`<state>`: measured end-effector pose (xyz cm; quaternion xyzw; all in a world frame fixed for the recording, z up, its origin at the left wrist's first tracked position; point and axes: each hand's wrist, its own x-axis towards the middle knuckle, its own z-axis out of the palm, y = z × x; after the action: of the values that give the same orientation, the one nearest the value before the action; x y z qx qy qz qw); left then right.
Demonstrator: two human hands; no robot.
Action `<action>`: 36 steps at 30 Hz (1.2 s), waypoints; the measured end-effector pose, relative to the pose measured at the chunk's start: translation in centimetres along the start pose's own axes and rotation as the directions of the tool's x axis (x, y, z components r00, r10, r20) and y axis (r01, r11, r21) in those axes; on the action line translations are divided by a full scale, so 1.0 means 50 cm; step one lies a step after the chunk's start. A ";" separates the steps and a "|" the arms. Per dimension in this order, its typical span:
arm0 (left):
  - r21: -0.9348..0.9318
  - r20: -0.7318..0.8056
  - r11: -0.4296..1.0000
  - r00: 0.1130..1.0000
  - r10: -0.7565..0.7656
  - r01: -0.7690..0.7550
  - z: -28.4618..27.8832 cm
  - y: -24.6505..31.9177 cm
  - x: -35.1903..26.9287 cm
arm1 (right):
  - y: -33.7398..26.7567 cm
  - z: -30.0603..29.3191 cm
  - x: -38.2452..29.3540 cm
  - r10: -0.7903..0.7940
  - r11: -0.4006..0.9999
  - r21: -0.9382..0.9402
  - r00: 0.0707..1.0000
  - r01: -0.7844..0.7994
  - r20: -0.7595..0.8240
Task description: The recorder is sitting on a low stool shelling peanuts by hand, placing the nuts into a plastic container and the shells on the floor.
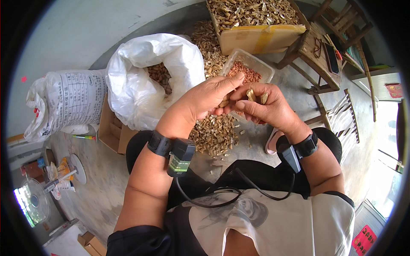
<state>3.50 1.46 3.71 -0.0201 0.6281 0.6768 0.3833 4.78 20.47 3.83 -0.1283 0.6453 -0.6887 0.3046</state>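
My left hand (213,92) is curled around a few unshelled peanuts (224,103), partly hidden by its fingers. Close against it, my right hand (272,104) pinches between its fingers peanut shell pieces (251,95), some with pale broken edges. Just beyond both hands is a clear plastic tub (270,68) with red-skinned peanut kernels (245,72) in it. To the left stands a white plastic sack (128,92), its mouth rolled open around unshelled peanuts (159,76). Below the hands, empty peanut shells (214,136) lie heaped on the floor.
A cardboard box (256,40) full of shells stands at the back. On the right, a wooden stool (306,48) bears glasses and a phone (331,57). A printed sack (73,99), an open carton (112,131) and a standing fan (35,198) are on the left.
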 end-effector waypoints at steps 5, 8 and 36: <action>0.088 -0.021 0.994 0.998 0.066 -0.064 -0.025 -0.006 0.008 | -0.023 -0.014 -0.015 0.151 0.988 -0.073 0.971 -0.139 0.187; -0.075 0.002 0.996 0.998 0.055 -0.055 -0.024 0.001 0.007 | -0.008 -0.011 -0.009 0.059 0.995 -0.085 0.978 -0.043 0.200; -0.594 -0.018 0.796 0.991 0.133 -0.118 0.013 -0.030 0.022 | 0.004 -0.043 0.028 -0.127 0.915 -0.402 0.972 0.038 -0.196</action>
<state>3.82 2.44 2.01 -0.0892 0.3802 0.8633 0.3198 2.49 21.41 3.03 -0.1380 0.7945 -0.5663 0.1704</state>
